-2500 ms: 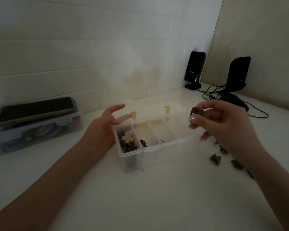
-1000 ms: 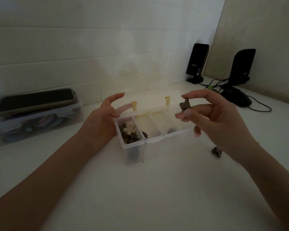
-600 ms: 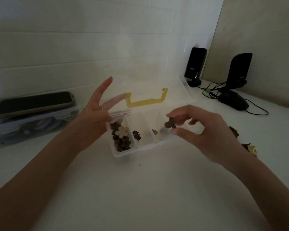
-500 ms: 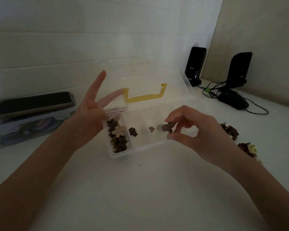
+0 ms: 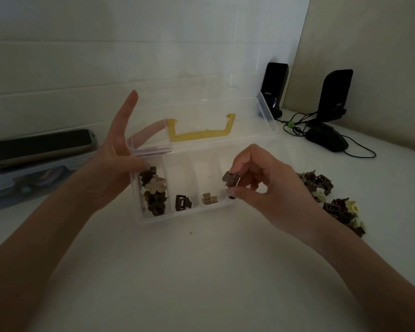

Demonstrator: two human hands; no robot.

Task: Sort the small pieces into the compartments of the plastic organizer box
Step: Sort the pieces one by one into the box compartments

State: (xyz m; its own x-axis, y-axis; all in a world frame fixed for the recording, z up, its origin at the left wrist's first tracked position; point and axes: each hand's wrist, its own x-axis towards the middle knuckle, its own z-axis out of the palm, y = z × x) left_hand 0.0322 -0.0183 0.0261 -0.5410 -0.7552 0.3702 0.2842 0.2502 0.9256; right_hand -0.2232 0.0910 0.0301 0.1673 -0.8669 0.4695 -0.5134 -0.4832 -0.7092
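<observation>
On a white counter (image 5: 201, 271) backed by pale tiles, the left hand (image 5: 116, 168) steadies the clear organizer box (image 5: 185, 218), fingers spread. Over its rightmost compartment the right hand (image 5: 261, 188) pinches a brown clip (image 5: 230, 179). More clips (image 5: 331, 200) lie piled right, before two black speakers (image 5: 334, 94).

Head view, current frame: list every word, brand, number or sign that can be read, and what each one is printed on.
Left black speaker: a small pale brand mark low on its front, too blurred to read for certain.
Right black speaker: a small mark near its lower right edge, too small to read.
Plastic organizer box, its yellow handle, the hair clips, the phone-like device: no text visible.
</observation>
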